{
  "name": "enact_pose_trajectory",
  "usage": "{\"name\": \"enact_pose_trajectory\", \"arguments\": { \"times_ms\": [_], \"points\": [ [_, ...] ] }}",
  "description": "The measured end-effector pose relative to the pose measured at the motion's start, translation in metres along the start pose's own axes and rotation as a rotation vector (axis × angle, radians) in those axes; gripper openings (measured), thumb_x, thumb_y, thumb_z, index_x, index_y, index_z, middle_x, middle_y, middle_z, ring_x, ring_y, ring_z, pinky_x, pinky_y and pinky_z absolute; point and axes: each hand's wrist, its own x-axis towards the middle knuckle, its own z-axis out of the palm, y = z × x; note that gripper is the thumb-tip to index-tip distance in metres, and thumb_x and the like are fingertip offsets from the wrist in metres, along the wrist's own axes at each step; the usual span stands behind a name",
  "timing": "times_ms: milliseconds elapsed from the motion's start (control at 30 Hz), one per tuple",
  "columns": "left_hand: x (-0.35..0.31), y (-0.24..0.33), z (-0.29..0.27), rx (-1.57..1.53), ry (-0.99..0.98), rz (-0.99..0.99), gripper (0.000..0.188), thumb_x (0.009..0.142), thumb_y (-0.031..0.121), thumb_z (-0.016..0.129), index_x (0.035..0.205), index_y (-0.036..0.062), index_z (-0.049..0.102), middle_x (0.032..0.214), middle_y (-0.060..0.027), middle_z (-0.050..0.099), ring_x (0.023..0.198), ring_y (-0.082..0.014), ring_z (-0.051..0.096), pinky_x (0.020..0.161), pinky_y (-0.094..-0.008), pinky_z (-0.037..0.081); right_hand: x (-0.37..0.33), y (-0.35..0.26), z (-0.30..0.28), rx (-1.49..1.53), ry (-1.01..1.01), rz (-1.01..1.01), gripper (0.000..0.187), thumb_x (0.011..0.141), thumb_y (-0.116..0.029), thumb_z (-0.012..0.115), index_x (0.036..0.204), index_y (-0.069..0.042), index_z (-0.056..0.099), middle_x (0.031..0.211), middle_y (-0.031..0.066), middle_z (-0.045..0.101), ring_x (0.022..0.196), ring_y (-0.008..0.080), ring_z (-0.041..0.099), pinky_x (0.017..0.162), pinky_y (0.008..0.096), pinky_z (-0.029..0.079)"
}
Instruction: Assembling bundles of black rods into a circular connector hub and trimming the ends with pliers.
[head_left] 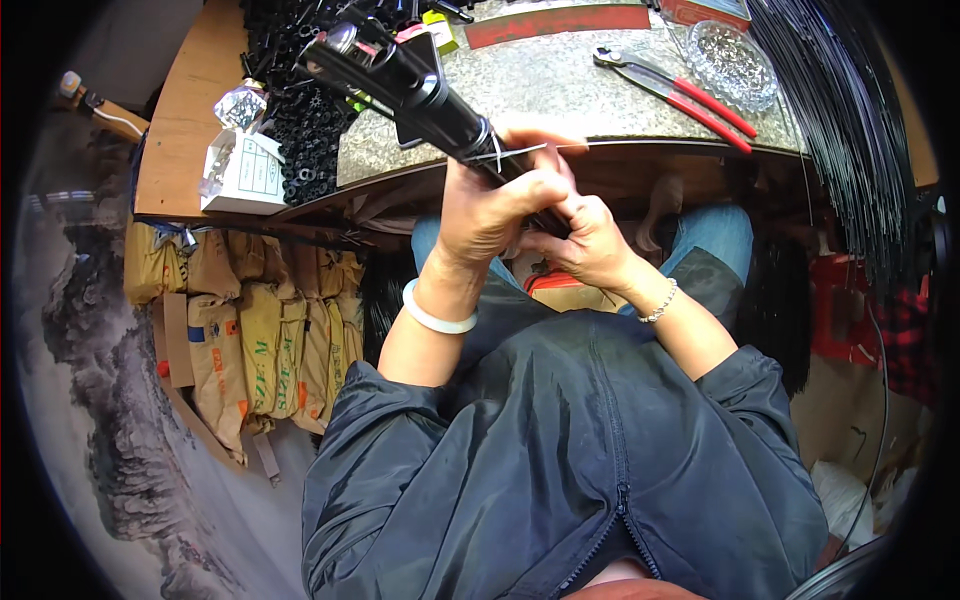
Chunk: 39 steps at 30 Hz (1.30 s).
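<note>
Above my lap, tilted up to the left, is a black umbrella frame point(447, 112) with dark plastic fittings at its upper end. My left hand point(475, 205) wraps around its shaft, thumb pointing right. A thin silvery wire point(515, 154) crosses the shaft just above that thumb, its end sticking out to the right. Close beside, my right hand point(595, 240) is closed around the lower part of the shaft, fingers bent toward the left hand. Part of the shaft is hidden between both hands.
Red-handled pincers point(675, 95) and a glass dish point(735, 65) of small metal pieces lie on the speckled worktop point(560, 85). Black plastic parts point(300, 130) heap up at left, beside a white box point(243, 172). Long black rods point(840, 120) hang at right. Packed bags point(265, 340) stand below left.
</note>
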Motion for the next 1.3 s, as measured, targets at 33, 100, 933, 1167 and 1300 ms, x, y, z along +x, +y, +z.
{"name": "enact_pose_trajectory", "arguments": {
  "times_ms": [33,100,933,1167,1300],
  "points": [
    [-0.002,0.000,0.003,0.047,0.042,0.027,0.027,0.087,0.013,0.058,0.102,-0.0102,0.054,0.053,-0.0015,0.041,0.045,-0.0114,0.046,0.049,-0.0260,0.044,-0.001,-0.001,-0.002,0.002,-0.009,-0.001,0.033,0.074,-0.017,0.074,0.100,-0.003,0.060,0.078,0.0123,0.065,0.071,0.0147,0.063,0.067,0.0283,0.048],
    [-0.005,0.006,0.013,0.084,0.133,0.026,0.025,0.089,0.011,0.054,0.103,-0.0105,0.054,0.052,-0.0010,0.041,0.041,-0.0092,0.041,0.043,-0.0241,0.039,0.001,-0.009,-0.008,-0.019,-0.121,0.025,0.044,0.070,-0.022,0.078,0.106,-0.005,0.058,0.085,0.0084,0.065,0.075,0.0163,0.062,0.071,0.0285,0.047],
    [-0.005,-0.001,0.040,0.426,0.597,0.165,0.022,0.088,0.004,0.058,0.108,-0.0007,0.064,0.064,0.0093,0.045,0.057,0.0000,0.036,0.048,-0.0189,0.028,0.025,-0.099,-0.005,-0.770,0.403,-0.573,0.012,0.068,-0.007,0.070,0.073,-0.007,0.060,0.059,0.0034,0.049,0.054,0.0219,0.045,0.051,0.0316,0.035],
    [-0.005,-0.003,0.036,0.535,0.490,0.273,0.021,0.085,-0.001,0.057,0.104,-0.0006,0.065,0.064,0.0080,0.048,0.058,-0.0005,0.038,0.051,-0.0185,0.031,0.019,-0.113,-0.019,0.495,0.200,0.376,0.013,0.089,-0.011,0.058,0.079,-0.002,0.056,0.068,-0.0019,0.053,0.055,0.0018,0.044,0.049,0.0173,0.035],
    [-0.011,0.007,0.024,0.295,0.589,0.138,0.021,0.087,0.001,0.054,0.107,-0.0004,0.063,0.055,0.0085,0.044,0.042,0.0004,0.036,0.039,-0.0171,0.026,0.008,-0.077,-0.059,-0.509,0.367,-0.005,0.008,0.082,-0.005,0.065,0.080,-0.002,0.058,0.072,0.0016,0.058,0.059,0.0092,0.054,0.055,0.0213,0.042]
  ]
}}
